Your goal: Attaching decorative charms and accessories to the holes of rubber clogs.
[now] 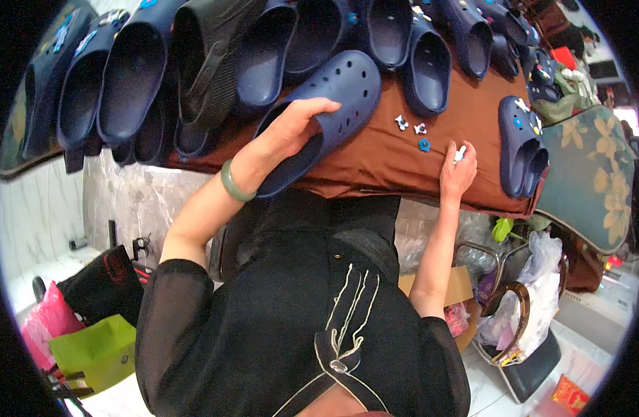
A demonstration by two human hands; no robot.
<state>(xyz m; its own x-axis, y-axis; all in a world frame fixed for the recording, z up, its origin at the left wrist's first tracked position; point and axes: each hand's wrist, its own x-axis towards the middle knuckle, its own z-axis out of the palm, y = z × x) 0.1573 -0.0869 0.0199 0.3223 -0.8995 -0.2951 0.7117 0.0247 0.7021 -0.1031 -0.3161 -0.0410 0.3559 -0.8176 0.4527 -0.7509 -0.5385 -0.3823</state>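
Observation:
My left hand (292,132) grips a navy blue clog (347,87) with round holes in its upper, the fingers reaching into its opening and the thumb on the outside. The clog is tilted over the near edge of the cloth, its toe pointing up and right. Between the fingertips of my right hand (458,170) is a small white shoe charm (460,153), its shape partly hidden. Just left of that hand lie two white charms with dark marks, one a white charm (401,123), and a blue flower charm (424,144).
Rows of navy clogs (135,80) and a black shoe (208,62) line the far side of the brown cloth (375,163). A decorated clog (521,146) stands at the right edge. Beyond it is a floral chair back (587,177). Bags, including a green bag (97,354), lie lower left.

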